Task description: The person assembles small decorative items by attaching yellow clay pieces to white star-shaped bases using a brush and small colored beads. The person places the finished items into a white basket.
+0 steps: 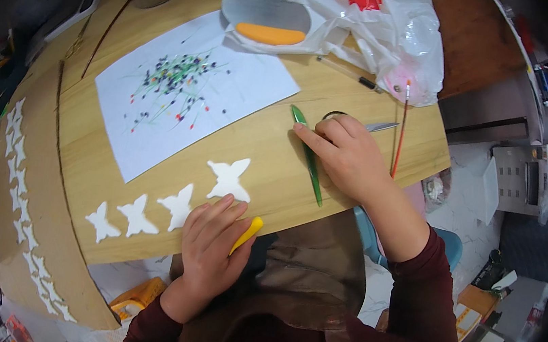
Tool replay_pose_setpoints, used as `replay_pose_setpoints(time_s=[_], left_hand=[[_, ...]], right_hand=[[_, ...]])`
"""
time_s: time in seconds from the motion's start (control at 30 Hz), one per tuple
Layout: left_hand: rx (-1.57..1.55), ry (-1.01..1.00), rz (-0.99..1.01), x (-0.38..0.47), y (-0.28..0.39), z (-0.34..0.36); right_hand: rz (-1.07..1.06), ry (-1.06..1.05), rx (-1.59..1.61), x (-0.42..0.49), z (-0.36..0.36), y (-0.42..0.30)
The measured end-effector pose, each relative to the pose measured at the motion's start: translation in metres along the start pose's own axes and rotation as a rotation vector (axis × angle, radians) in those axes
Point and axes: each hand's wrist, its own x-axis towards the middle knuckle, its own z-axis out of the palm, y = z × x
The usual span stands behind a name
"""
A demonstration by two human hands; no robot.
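My left hand (213, 248) is at the table's front edge with a yellow-handled tool (249, 233) held between thumb and fingers; its lower part is hidden. The fingertips touch the bottom of a white butterfly cutout (230, 178). Three more white butterfly cutouts (137, 216) lie in a row to the left, the nearest one partly under this hand. My right hand (353, 152) rests farther right, its index fingertip at a green pointed modelling tool (310, 162) on the table. Scissors (382, 127) lie partly beneath that hand. Its thumb is hidden, so a grip cannot be made out.
White paper (121, 116) carries many tiny dark, red and green-stemmed bits (178, 74). Behind are a scraper with an orange handle (270, 34), a plastic bag (404, 28) and a pen (345, 72). A red-handled brush (401, 135) lies right; brown board (54, 246) with small white cutouts, left.
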Motion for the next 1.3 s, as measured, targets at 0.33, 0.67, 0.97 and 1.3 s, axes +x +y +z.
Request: replay_pose_setpoints(time_s=[0.33, 0.67, 0.97, 1.3], left_hand=[[-0.058, -0.04, 0.037, 0.005, 0.001, 0.009], [-0.032, 0.087, 0.101, -0.001, -0.01, 0.02], [0.106, 0.068, 0.043, -0.004, -0.012, 0.02], [0.092, 0.032, 0.004, -0.002, -0.012, 0.02]], right_hand=[[0.417, -0.142, -0.328, -0.062, -0.068, 0.097], [0.42, 0.191, 0.4, -0.015, -0.058, 0.028], [0.118, -0.022, 0.984, 0.031, 0.013, -0.065], [0.131, -0.088, 0.921, 0.025, 0.007, -0.056]])
